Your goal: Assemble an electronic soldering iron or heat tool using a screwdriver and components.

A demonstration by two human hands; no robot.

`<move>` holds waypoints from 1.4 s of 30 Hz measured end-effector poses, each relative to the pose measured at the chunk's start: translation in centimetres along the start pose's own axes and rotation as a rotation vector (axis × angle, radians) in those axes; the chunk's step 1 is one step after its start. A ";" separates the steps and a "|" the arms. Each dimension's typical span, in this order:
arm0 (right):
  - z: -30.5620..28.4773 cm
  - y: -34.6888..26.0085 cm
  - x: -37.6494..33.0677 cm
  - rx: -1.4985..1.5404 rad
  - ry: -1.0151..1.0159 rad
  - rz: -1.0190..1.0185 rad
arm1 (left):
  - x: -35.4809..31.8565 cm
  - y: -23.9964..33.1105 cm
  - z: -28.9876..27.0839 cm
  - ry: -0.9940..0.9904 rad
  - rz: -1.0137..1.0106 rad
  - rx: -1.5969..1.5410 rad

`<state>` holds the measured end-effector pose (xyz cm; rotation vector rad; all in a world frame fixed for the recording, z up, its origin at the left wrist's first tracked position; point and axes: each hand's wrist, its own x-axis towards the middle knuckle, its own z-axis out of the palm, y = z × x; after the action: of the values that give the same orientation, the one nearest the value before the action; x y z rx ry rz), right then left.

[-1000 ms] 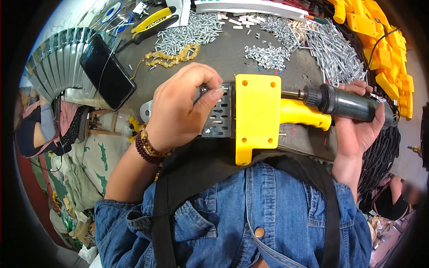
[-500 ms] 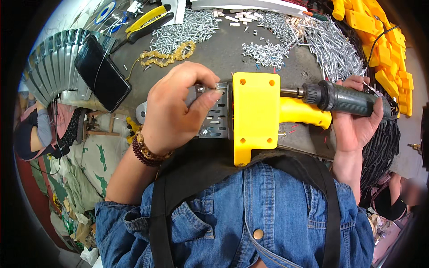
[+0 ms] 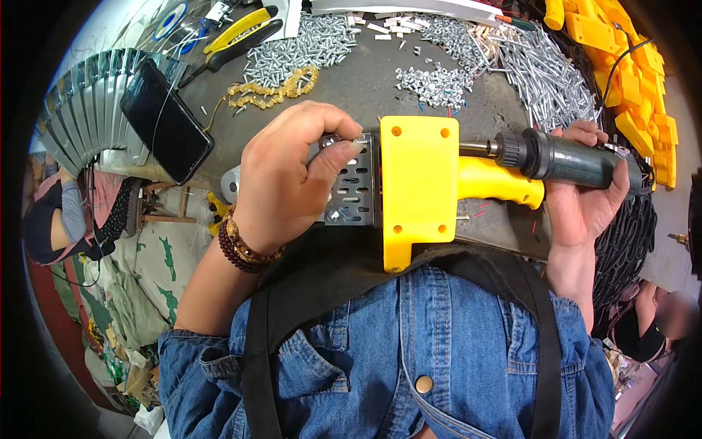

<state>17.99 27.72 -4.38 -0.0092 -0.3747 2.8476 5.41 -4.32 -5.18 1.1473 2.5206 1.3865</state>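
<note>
In front of my chest lies a yellow plastic housing [image 3: 419, 179] with a curved yellow handle [image 3: 501, 183] on its right. A perforated metal bracket [image 3: 355, 192] joins its left side. Thumb and forefinger of my left hand [image 3: 281, 175] pinch a small silver metal piece [image 3: 361, 139] at the bracket's far corner; its exact kind is hard to make out. My right hand [image 3: 574, 216] is wrapped round a dark green electric screwdriver [image 3: 574, 162]. Its bit points left and meets the housing's right side above the handle; the tip is hidden.
Beyond lie piles of screws [image 3: 303, 47], small fasteners [image 3: 435, 86] and long bolts [image 3: 545, 77]. Yellow-handled pliers [image 3: 241, 33], a black phone [image 3: 167, 121] and stacked metal plates [image 3: 84, 110] are at left. Yellow housings [image 3: 632, 88] and black cords [image 3: 621, 249] lie right. Other people sit at both sides.
Very little differs. My left fingers have shifted slightly at the bracket's corner, and the housing has moved a touch; both hands keep their places.
</note>
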 end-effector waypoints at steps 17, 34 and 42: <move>0.2 0.2 -0.2 -0.020 0.012 -0.001 | 0.2 -0.5 0.7 0.098 0.116 0.023; 0.2 0.1 -0.1 -0.020 0.019 -0.005 | 0.7 -0.1 0.9 0.115 0.196 -0.006; 0.4 0.4 -0.3 -0.047 0.024 -0.065 | 0.7 0.0 1.0 0.128 0.191 -0.030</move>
<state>18.19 27.10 -4.09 -0.0388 -0.4284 2.7717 5.19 -3.19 -5.56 1.3668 2.5203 1.5834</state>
